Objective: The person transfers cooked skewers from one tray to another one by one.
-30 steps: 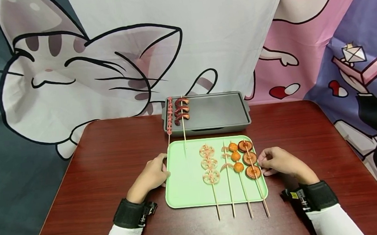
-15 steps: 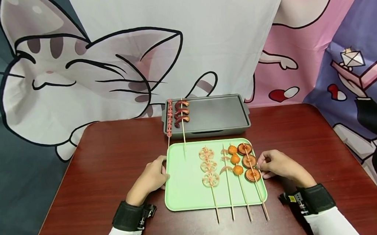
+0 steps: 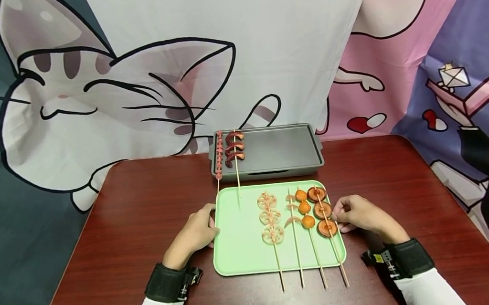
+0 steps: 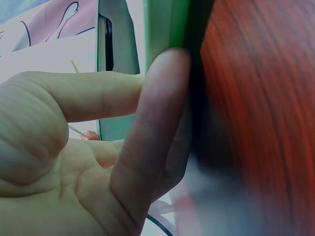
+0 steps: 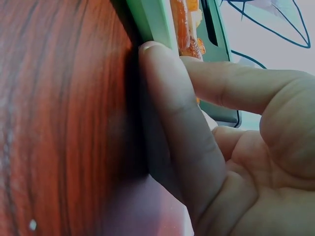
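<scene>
A light green tray (image 3: 239,248) lies on the dark red table (image 3: 145,203). It carries several skewers: lotus root slices (image 3: 270,217), pale crescents (image 3: 292,211), orange balls (image 3: 305,208) and brown mushroom slices (image 3: 322,210). My left hand (image 3: 196,233) grips the tray's left rim, thumb on top. My right hand (image 3: 357,213) grips the right rim beside the mushroom skewer. In the left wrist view a finger (image 4: 152,123) presses against the green tray's edge (image 4: 165,24). The right wrist view shows a finger (image 5: 182,113) against the tray's edge (image 5: 150,19).
A grey baking pan (image 3: 283,147) stands just behind the tray at the table's far edge. It holds a pink skewer (image 3: 219,154) and a dark red sausage skewer (image 3: 234,148) at its left end. A cartoon cat cloth (image 3: 114,86) hangs behind.
Both hands stay on the tray's two sides. The tray has shifted very slightly to the left, and the head view has tilted a little.
</scene>
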Demonstrator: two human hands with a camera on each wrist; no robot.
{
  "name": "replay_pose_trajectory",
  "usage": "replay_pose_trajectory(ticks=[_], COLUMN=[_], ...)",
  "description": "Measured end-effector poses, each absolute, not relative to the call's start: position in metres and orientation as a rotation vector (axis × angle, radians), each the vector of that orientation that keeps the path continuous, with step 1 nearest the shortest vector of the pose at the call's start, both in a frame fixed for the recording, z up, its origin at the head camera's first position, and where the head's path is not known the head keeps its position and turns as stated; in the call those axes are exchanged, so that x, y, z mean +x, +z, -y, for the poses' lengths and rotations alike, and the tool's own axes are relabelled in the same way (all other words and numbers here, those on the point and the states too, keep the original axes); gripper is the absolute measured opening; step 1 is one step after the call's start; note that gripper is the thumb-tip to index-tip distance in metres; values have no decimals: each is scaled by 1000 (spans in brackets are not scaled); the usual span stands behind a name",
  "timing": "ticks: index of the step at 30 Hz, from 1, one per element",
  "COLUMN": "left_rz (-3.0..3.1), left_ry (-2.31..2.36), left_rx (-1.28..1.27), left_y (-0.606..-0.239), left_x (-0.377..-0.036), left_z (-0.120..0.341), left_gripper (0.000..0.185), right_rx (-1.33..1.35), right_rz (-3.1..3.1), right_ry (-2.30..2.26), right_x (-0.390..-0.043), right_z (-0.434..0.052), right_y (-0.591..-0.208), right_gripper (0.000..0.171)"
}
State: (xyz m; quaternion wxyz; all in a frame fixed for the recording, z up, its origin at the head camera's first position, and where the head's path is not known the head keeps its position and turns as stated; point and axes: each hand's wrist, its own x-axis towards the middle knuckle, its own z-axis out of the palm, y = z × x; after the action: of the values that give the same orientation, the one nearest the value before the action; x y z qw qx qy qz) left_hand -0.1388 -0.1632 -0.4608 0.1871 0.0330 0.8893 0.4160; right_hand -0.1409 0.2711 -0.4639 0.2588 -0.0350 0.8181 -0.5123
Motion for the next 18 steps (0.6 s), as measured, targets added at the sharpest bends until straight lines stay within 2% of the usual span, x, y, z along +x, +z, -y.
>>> replay_pose_trajectory(ticks=[11,18], left_rz=[-2496,-2640], left_ry=[1180,1181], left_rx=[105,166], left_y=[-458,-448], left_x=[-140,-142], left_z=[165,174], left_gripper=[62,46], right_rx=[-72,-39], right_rz=[-2305,-2350], right_ry=[-1369,-1362], right_x=[-135,-132], right_z=[-267,-264], right_y=[-464,-465], right_gripper=[10,10])
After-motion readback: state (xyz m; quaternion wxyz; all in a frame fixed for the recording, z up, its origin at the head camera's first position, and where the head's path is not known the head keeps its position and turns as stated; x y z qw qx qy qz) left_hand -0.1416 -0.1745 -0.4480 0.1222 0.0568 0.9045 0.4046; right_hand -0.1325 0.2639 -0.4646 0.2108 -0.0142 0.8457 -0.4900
